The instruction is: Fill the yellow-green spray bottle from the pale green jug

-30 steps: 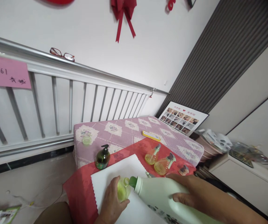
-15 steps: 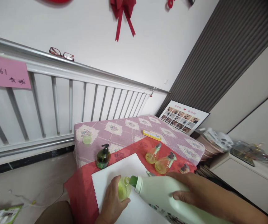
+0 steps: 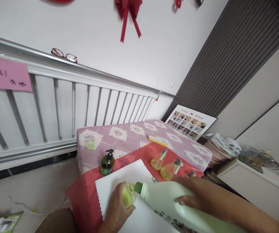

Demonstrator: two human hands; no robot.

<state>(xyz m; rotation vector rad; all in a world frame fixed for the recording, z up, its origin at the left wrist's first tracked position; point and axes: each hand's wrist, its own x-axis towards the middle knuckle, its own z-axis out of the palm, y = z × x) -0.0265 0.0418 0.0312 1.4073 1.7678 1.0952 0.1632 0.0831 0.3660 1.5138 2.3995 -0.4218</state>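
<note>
My left hand (image 3: 117, 205) is wrapped round a small clear bottle (image 3: 129, 196) with yellow-green liquid in it and no cap on its neck. A large pale green detergent bottle (image 3: 170, 200) lies tilted nearly on its side, and my right hand (image 3: 194, 194) grips it from above. Its dark green spout (image 3: 138, 187) is right at the small bottle's mouth; I cannot tell whether liquid is flowing. Both are over a white sheet (image 3: 139, 168) with a scalloped edge. Beyond my right hand stand two clear pump bottles (image 3: 156, 163) holding yellow liquid.
A dark green pump bottle (image 3: 107, 163) stands at the left on the red cloth (image 3: 86, 194). Behind it, a pale green lid (image 3: 90, 145) and a yellow box (image 3: 157, 140) lie on the patterned tablecloth (image 3: 136, 128). A white radiator (image 3: 81, 103) runs along the wall.
Both hands and both bottles stay almost where they were. The view has shifted very slightly, and my right hand now covers a little more of the things behind it.
</note>
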